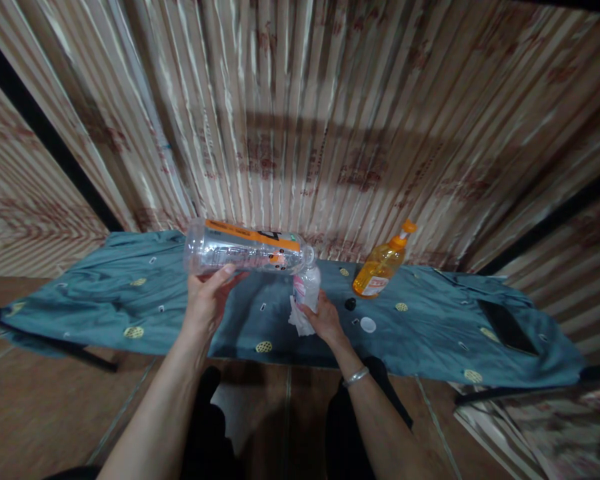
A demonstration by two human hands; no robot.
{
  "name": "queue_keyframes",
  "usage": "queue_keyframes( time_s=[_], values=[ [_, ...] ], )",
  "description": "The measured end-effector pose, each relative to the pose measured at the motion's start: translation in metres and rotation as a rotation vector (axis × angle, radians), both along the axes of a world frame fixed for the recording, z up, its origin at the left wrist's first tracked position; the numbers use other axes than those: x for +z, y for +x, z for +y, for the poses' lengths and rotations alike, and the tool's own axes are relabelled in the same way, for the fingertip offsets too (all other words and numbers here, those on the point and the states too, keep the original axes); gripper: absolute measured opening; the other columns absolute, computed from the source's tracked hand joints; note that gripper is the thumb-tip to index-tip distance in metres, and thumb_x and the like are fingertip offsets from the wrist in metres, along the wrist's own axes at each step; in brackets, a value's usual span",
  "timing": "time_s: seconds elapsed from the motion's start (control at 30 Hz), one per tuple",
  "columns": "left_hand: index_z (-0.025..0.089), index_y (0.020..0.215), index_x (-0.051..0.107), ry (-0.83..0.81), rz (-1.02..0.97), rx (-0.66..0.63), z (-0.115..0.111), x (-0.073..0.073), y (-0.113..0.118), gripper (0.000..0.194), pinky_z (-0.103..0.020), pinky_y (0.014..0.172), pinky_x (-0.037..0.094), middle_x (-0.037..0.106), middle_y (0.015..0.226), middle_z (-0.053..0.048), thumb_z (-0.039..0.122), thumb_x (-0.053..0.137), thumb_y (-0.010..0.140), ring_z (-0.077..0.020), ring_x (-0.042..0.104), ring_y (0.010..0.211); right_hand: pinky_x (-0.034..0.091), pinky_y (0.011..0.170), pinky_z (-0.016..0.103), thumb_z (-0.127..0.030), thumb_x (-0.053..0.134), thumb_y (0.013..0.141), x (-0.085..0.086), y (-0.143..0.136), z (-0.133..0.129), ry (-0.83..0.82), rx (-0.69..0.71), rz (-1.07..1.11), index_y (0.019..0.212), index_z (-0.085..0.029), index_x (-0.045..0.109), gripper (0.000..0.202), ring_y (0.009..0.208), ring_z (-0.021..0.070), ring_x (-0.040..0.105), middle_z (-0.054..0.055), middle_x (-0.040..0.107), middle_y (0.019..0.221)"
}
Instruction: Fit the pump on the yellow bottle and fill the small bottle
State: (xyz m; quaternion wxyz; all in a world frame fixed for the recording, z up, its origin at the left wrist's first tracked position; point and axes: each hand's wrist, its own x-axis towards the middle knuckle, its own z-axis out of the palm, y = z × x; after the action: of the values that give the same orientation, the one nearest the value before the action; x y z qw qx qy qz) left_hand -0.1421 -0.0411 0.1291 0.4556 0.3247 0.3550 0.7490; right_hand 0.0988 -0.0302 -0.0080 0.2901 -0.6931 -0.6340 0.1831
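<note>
My left hand is closed around a large clear plastic bottle with an orange and black label. That bottle lies nearly level in the air, its mouth to the right, over the top of a smaller clear bottle. Whether the two mouths touch, I cannot tell. Fingers of my right hand grip the small bottle, which stands roughly upright and has a pink and white label. White tissue is bunched around its lower part. Any liquid inside either bottle is too faint to make out.
An amber pump bottle stands right of my hands. Near it lie a small black cap and a round white lid. Farther right is a dark phone. A teal patterned cloth covers the narrow table; a pleated curtain hangs behind.
</note>
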Motion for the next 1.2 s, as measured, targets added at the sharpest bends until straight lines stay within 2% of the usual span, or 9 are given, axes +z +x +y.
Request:
queue_keyframes(
  time_s=[0.17, 0.3, 0.57, 0.77, 1.0, 1.2],
  values=[
    [0.025, 0.087, 0.074, 0.006, -0.006, 0.0, 0.0003, -0.0003, -0.0002, 0.05, -0.038, 0.075, 0.068, 0.08, 0.085, 0.001, 0.031, 0.102, 0.047, -0.0214, 0.076, 0.078, 0.06, 0.105, 0.039, -0.031, 0.073, 0.099, -0.0029, 0.0019, 0.0014, 0.019, 0.01, -0.001, 0.144, -0.013, 0.064, 0.049, 0.126, 0.0331, 0.079, 0.02, 0.082, 0.133],
    [0.023, 0.089, 0.073, 0.003, 0.02, -0.009, 0.0011, -0.0028, -0.0017, 0.05, -0.042, 0.081, 0.069, 0.08, 0.088, -0.001, 0.034, 0.103, 0.049, -0.0247, 0.077, 0.085, 0.058, 0.109, 0.04, -0.031, 0.073, 0.1, -0.0049, 0.0011, 0.0017, 0.009, 0.007, -0.01, 0.147, -0.012, 0.062, 0.052, 0.129, 0.0333, 0.078, 0.021, 0.081, 0.136],
    [0.022, 0.085, 0.073, -0.008, 0.007, -0.001, 0.0002, -0.0003, -0.0003, 0.052, -0.039, 0.076, 0.069, 0.08, 0.085, 0.0, 0.034, 0.104, 0.045, -0.0227, 0.076, 0.082, 0.059, 0.107, 0.041, -0.033, 0.07, 0.102, -0.004, 0.0012, 0.0019, -0.031, 0.005, -0.026, 0.147, -0.008, 0.061, 0.052, 0.129, 0.0357, 0.078, 0.025, 0.08, 0.135],
    [0.023, 0.088, 0.073, 0.011, 0.011, 0.001, -0.0008, 0.0023, 0.0004, 0.055, -0.038, 0.075, 0.07, 0.08, 0.084, 0.002, 0.032, 0.104, 0.044, -0.0212, 0.076, 0.079, 0.059, 0.105, 0.04, -0.034, 0.073, 0.101, -0.0055, 0.0032, 0.003, -0.008, 0.018, -0.015, 0.146, -0.011, 0.062, 0.052, 0.128, 0.0349, 0.078, 0.023, 0.081, 0.134],
    [0.023, 0.087, 0.076, -0.018, -0.004, -0.002, -0.0005, 0.0018, 0.0003, 0.052, -0.039, 0.078, 0.069, 0.08, 0.086, 0.0, 0.033, 0.103, 0.044, -0.0229, 0.076, 0.084, 0.06, 0.101, 0.038, -0.035, 0.077, 0.098, -0.0082, 0.0031, 0.0044, 0.013, -0.001, -0.012, 0.143, -0.013, 0.064, 0.052, 0.124, 0.0352, 0.08, 0.022, 0.082, 0.132],
    [0.022, 0.087, 0.076, -0.029, -0.009, -0.001, -0.0011, 0.0036, 0.0013, 0.053, -0.037, 0.075, 0.069, 0.08, 0.084, 0.0, 0.031, 0.103, 0.042, -0.0216, 0.076, 0.081, 0.059, 0.103, 0.04, -0.034, 0.076, 0.099, -0.0057, 0.0019, 0.003, -0.011, -0.011, -0.009, 0.145, -0.011, 0.062, 0.053, 0.125, 0.0355, 0.079, 0.022, 0.082, 0.132]
  ],
)
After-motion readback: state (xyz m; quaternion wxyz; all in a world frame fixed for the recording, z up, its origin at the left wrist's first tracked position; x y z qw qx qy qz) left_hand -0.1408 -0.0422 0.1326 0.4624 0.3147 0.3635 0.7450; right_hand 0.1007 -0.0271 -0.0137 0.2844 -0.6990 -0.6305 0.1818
